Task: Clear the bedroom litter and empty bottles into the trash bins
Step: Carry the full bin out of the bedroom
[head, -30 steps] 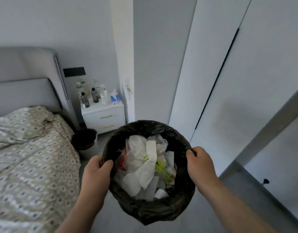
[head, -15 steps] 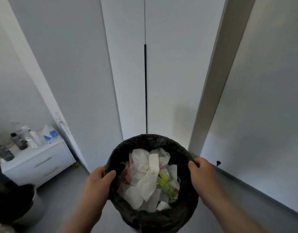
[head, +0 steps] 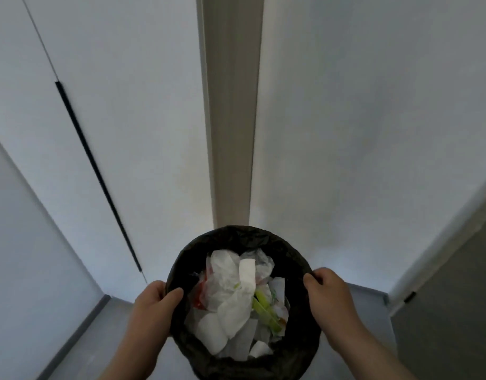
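I carry a round trash bin (head: 299, 349) lined with a black bag, held in front of me above the floor. My left hand (head: 151, 308) grips its left rim, thumb hooked over the edge. My right hand (head: 328, 296) grips the right rim the same way. Inside lies crumpled white tissue and paper litter (head: 231, 300), with a clear plastic wrapper, a green strip (head: 265, 308) and something red at the left. No bottles are in view.
White wardrobe doors (head: 121, 133) with a black vertical handle slot (head: 96, 171) stand at the left. A beige door frame post (head: 231, 111) rises straight ahead, a white wall to its right. Grey floor (head: 99, 333) runs below, and a dark doorway edge (head: 450, 311) sits at the right.
My view has swung right: the bed, nightstand with bottles and second bin have left the frame. The door frame post now stands ahead. Both hands keep their grip on the bin.
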Demonstrator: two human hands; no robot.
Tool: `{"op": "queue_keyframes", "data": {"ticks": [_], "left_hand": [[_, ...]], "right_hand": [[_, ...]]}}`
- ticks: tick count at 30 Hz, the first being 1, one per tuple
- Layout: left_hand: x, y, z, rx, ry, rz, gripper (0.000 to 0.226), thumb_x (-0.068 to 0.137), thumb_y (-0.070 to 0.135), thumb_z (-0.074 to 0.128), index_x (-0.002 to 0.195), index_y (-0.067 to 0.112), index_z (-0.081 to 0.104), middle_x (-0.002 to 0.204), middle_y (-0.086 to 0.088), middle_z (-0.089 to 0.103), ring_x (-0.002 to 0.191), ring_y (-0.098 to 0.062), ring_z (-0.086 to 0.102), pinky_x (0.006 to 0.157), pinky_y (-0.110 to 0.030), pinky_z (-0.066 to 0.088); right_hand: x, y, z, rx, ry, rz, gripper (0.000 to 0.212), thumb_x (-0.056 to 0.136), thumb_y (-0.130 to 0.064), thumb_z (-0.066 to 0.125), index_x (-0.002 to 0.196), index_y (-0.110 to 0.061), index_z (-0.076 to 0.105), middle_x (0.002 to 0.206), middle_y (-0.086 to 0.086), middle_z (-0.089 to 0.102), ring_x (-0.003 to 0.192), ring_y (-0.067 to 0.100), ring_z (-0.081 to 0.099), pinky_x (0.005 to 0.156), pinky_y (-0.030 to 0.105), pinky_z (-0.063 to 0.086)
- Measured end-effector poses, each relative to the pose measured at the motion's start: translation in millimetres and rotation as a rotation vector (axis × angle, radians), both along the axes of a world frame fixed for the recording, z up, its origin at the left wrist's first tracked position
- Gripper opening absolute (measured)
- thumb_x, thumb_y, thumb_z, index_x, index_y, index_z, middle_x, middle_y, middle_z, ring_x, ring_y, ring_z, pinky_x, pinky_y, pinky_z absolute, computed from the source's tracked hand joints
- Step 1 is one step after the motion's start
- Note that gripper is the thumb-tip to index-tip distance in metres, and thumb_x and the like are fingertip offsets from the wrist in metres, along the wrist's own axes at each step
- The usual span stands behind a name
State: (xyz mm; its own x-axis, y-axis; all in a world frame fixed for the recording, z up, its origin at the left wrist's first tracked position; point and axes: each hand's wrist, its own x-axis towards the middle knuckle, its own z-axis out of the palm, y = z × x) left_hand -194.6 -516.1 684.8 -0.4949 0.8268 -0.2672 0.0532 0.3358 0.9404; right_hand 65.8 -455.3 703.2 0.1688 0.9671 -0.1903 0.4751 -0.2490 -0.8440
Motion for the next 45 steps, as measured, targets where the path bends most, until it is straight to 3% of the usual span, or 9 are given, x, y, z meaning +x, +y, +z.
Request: {"op": "queue_keyframes", "data": {"ticks": [6,11,18,23,29,33,38,41,45], "left_hand": [[12.3,107.6,-16.1,-0.022,-0.021,-0.237,0.022,0.083,0.009,0.063,0.069,0.000,0.048,0.061,-0.016,0.047,0.058,-0.024,0.045,0.056,-0.032,0.037],[38.0,182.9,-12.8,-0.011,-0.073,-0.400,0.026,0.062,0.030,0.067,0.070,0.006,0.059,0.067,-0.019,0.060,0.065,-0.029,0.056,0.064,-0.039,0.041],[103.0,254.5,-24.3,-0.063,-0.072,-0.575,0.029,0.082,0.025,0.063,0.085,-0.002,0.055,0.079,-0.026,0.059,0.069,-0.024,0.053,0.064,-0.037,0.038],[155.3,304.9,-40.6,-0.077,0.009,-0.603,0.025,0.083,0.022,0.064,0.071,0.005,0.048,0.066,-0.019,0.048,0.063,-0.021,0.046,0.059,-0.036,0.033],[207.2,378.6,-79.2,-0.211,0.092,-0.591,0.043,0.070,0.028,0.075,0.088,-0.007,0.058,0.082,-0.028,0.063,0.073,-0.031,0.060,0.069,-0.044,0.048],[237.1,417.8,-108.1,-0.240,0.123,-0.542,0.012,0.083,0.010,0.067,0.080,0.000,0.063,0.079,-0.023,0.065,0.071,-0.028,0.059,0.062,-0.034,0.043],[244.9,454.3,-155.6,-0.341,0.092,-0.410,0.023,0.090,0.020,0.059,0.080,-0.002,0.060,0.084,-0.029,0.065,0.077,-0.037,0.065,0.069,-0.044,0.049],[245.1,473.2,-184.5,-0.405,0.051,-0.355,0.017,0.091,0.015,0.054,0.081,0.002,0.057,0.083,-0.026,0.060,0.068,-0.028,0.057,0.062,-0.035,0.043],[236.5,497.3,-249.0,-0.446,0.093,-0.344,0.020,0.083,0.007,0.058,0.087,-0.012,0.051,0.080,-0.029,0.057,0.064,-0.023,0.051,0.057,-0.033,0.038]], "right_hand": [[24.7,42.1,-2.0,-0.047,-0.029,-0.209,0.024,0.095,-0.021,0.047,0.073,-0.015,0.050,0.069,0.001,0.048,0.060,0.014,0.045,0.053,0.027,0.030],[41.5,64.5,4.9,-0.050,-0.004,-0.385,0.021,0.093,-0.018,0.046,0.075,-0.013,0.053,0.070,0.002,0.054,0.060,0.015,0.050,0.056,0.029,0.036],[91.3,82.0,-7.5,-0.071,0.043,-0.594,0.024,0.096,-0.021,0.045,0.096,-0.001,0.057,0.088,0.018,0.061,0.067,0.019,0.051,0.057,0.030,0.035],[139.2,133.9,-40.9,-0.110,0.094,-0.681,0.021,0.092,-0.024,0.048,0.091,-0.006,0.058,0.093,0.021,0.065,0.077,0.029,0.062,0.066,0.039,0.048],[211.9,230.2,-81.6,-0.177,0.069,-0.543,0.023,0.093,-0.022,0.047,0.088,-0.002,0.057,0.079,0.011,0.056,0.065,0.017,0.049,0.057,0.030,0.034],[248.1,296.6,-118.0,-0.199,0.061,-0.415,0.022,0.094,-0.022,0.045,0.074,-0.013,0.047,0.069,0.002,0.047,0.060,0.014,0.044,0.053,0.028,0.030],[264.5,363.3,-164.4,-0.267,0.022,-0.262,0.018,0.097,-0.021,0.045,0.084,-0.011,0.052,0.077,0.005,0.055,0.067,0.014,0.051,0.056,0.028,0.037],[262.8,393.7,-200.1,-0.293,-0.020,-0.209,0.016,0.098,-0.019,0.045,0.087,-0.010,0.053,0.077,0.000,0.054,0.067,0.009,0.051,0.055,0.024,0.037],[253.7,426.1,-269.3,-0.363,-0.077,-0.136,0.017,0.099,-0.019,0.044,0.092,-0.008,0.054,0.080,0.004,0.057,0.068,0.011,0.052,0.056,0.025,0.038]]}}
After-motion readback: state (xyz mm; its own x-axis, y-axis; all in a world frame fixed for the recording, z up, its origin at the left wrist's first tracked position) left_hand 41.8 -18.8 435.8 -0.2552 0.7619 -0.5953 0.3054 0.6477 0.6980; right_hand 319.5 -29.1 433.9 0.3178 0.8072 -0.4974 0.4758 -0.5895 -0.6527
